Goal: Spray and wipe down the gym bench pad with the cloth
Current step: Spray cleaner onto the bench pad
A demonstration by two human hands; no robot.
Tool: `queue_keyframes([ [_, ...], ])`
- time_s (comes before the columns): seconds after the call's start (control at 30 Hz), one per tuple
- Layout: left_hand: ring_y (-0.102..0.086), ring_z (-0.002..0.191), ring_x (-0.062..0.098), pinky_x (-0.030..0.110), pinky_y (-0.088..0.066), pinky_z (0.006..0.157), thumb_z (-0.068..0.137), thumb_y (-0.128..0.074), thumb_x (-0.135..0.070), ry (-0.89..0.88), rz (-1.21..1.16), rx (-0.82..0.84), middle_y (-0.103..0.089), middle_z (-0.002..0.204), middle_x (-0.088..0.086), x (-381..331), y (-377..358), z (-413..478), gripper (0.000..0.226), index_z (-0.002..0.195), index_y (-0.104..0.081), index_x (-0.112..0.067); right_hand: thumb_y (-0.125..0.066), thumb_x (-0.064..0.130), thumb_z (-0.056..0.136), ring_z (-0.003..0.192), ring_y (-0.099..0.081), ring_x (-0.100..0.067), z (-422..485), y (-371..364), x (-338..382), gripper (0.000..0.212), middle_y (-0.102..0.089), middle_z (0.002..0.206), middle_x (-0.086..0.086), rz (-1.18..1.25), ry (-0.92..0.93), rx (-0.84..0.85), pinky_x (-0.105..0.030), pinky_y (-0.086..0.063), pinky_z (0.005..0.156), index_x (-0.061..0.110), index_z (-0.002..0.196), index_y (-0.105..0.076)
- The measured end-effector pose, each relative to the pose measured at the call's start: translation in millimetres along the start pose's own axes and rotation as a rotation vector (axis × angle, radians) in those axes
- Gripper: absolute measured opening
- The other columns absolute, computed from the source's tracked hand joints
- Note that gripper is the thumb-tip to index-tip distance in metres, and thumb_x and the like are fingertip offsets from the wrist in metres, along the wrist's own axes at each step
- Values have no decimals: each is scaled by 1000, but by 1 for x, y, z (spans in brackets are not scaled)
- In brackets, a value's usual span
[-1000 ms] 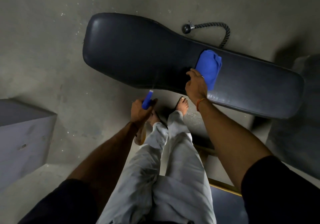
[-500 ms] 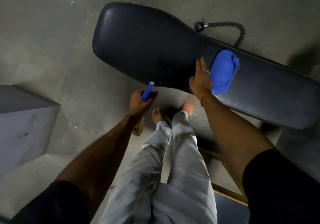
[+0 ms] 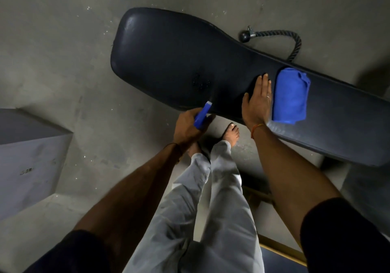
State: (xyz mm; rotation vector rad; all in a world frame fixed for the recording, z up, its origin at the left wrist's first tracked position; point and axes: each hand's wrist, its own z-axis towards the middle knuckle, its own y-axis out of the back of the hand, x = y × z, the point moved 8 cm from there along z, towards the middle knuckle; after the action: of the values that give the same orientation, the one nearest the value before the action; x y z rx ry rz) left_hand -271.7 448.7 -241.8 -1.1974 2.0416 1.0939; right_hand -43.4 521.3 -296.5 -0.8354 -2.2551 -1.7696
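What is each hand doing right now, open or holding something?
Left hand: grips the spray bottle.
Right hand: open, flat on the bench pad beside the cloth.

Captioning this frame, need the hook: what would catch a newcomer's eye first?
The bright blue cloth, lying folded on the dark bench pad, stands out first, right beside the right hand resting flat on the pad. Next comes the blue spray bottle gripped by the left hand at the pad's near edge, pointing toward a patch of droplets.
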Motion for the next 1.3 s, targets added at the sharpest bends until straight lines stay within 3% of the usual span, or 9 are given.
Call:
queue_keyframes([
  [0.1, -65, 78, 29, 35, -56, 75, 97, -66, -35, -24, -39, -2, -69, 88, 13, -11, 0, 13, 26, 98, -67, -9, -42, 17, 104, 160, -10, -31, 11, 2, 1, 65, -13, 173, -11, 42, -12, -78, -39, -9, 132, 5, 163, -17],
  [0.2, -61, 69, 17, 23, -52, 67, 98, -65, -29, -55, -84, -67, -66, 80, 6, -10, 10, 16, 24, 96, -65, -4, -40, 16, 105, 160, -10, -31, 19, -2, 6, 62, -15, 172, -11, 66, -6, -102, -43, -11, 131, 5, 163, -20],
  [0.33, -54, 62, 4, 12, -46, 60, 99, -63, -33, 30, -82, -151, -60, 72, -5, 6, 19, 12, 18, 84, -61, -23, -38, 14, 105, 160, -10, -31, 15, -14, 23, 59, -16, 172, -11, 21, 56, -102, -44, -11, 131, 5, 162, -25],
  [0.5, -57, 60, 1, 14, -48, 62, 98, -65, -30, 137, -111, -188, -61, 72, -5, 44, 29, -22, 19, 81, -59, -24, -38, 12, 103, 159, -16, -33, 4, -30, 51, 57, -21, 170, -13, -10, 168, -107, -47, -17, 130, 5, 160, -30],
  [0.63, -61, 66, 27, 29, -52, 68, 97, -67, -31, 213, -91, -198, -67, 76, 15, 69, 35, -40, 27, 84, -64, -7, -38, 13, 102, 158, -20, -33, -2, -47, 88, 58, -23, 170, -15, -70, 332, -77, -45, -17, 130, 6, 159, -32],
  [0.8, -64, 74, 43, 48, -58, 75, 97, -67, -30, 252, -138, -337, -66, 81, 26, 82, 59, -52, 24, 79, -61, -14, -38, 16, 102, 158, -21, -30, 5, -59, 112, 59, -23, 170, -11, -100, 298, -73, -43, -14, 129, 8, 160, -32],
  [1.0, -68, 75, 33, 42, -60, 75, 97, -67, -32, 225, -204, -468, -69, 81, 14, 83, 96, -36, 28, 93, -65, -4, -33, 24, 103, 159, -19, -28, 10, -64, 114, 60, -22, 171, -10, -133, 284, -93, -44, -14, 130, 10, 161, -29],
  [1.17, -67, 78, 32, 34, -58, 78, 97, -66, -33, 192, -250, -622, -69, 86, 18, 71, 125, -18, 32, 97, -65, -1, -29, 27, 107, 159, -16, -26, 7, -66, 111, 58, -18, 172, -9, -227, 327, -117, -43, -14, 130, 11, 163, -22],
  [1.3, -64, 69, 17, 32, -58, 75, 98, -65, -30, 190, -319, -727, -64, 74, 2, 71, 143, -18, 17, 85, -61, -21, -28, 28, 108, 159, -16, -26, 6, -65, 110, 58, -17, 172, -9, -227, 324, -132, -44, -15, 130, 11, 163, -22],
])
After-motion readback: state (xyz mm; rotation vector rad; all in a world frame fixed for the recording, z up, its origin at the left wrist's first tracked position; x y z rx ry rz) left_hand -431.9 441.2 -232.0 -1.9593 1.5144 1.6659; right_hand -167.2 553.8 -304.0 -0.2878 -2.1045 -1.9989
